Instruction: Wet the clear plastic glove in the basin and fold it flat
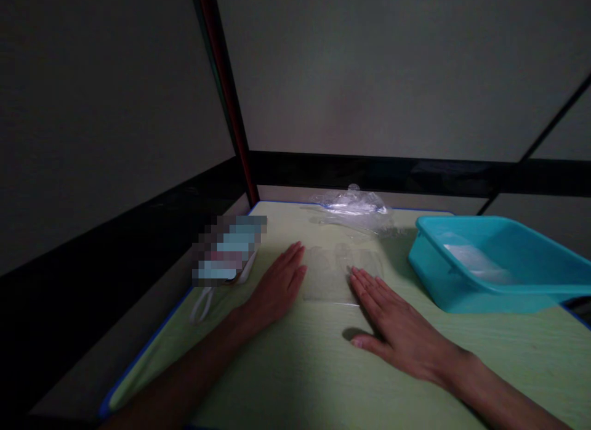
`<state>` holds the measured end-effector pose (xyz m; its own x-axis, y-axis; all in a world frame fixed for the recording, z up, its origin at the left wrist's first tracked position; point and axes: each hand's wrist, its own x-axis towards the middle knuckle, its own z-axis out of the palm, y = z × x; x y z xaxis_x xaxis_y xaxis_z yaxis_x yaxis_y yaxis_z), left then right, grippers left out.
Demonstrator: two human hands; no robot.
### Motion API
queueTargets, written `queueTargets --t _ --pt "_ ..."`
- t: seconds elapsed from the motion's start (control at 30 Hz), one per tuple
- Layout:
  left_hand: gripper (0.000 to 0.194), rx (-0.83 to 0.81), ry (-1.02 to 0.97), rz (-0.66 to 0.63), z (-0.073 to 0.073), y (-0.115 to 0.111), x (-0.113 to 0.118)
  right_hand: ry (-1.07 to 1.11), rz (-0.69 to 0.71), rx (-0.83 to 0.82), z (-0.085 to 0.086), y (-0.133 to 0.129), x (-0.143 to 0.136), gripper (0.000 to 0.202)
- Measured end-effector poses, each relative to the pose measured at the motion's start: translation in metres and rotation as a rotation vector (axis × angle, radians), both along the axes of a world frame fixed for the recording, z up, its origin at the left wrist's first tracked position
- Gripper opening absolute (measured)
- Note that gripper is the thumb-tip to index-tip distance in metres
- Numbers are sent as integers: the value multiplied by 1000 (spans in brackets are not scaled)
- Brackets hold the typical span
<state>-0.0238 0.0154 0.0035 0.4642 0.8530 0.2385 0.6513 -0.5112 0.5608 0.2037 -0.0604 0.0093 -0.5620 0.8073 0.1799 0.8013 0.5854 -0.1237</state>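
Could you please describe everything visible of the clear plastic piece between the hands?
The clear plastic piece lies flat on the green table, thin and see-through like film, with rounded, finger-like lobes at its far side and a straight near edge catching light. The right hand partly covers its right side, apparently touching it; the left hand is beside its left edge, contact unclear.

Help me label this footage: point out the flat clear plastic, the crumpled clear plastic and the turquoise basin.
Flat clear plastic (330, 281): head view, on its middle.
Crumpled clear plastic (354, 204): head view, on its shiny middle.
Turquoise basin (434, 277): head view, on its outer wall.
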Motion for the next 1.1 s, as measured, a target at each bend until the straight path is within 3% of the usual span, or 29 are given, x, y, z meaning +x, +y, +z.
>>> queueTargets --t 0.23,0.4,0.63,0.77,0.93,1.1 --pt "47 66 38 -243 11 -12 20 -20 -15 3 2 2 -6 75" --pt "50 40 74 -417 7 -16 30 -31 9 -41 2 1 -8 74" --pt "53 66 165 -413 6 -13 28 -37 -18 -90 0 0 -1 73" --pt "61 94 195 -401 10 -15 25 27 37 -87 6 4 10 69" --pt "53 153 220 -496 18 -19 15 59 199 -38 20 11 27 29" --pt "57 108 306 -572 22 -23 12 -17 173 29 24 12 34 23"
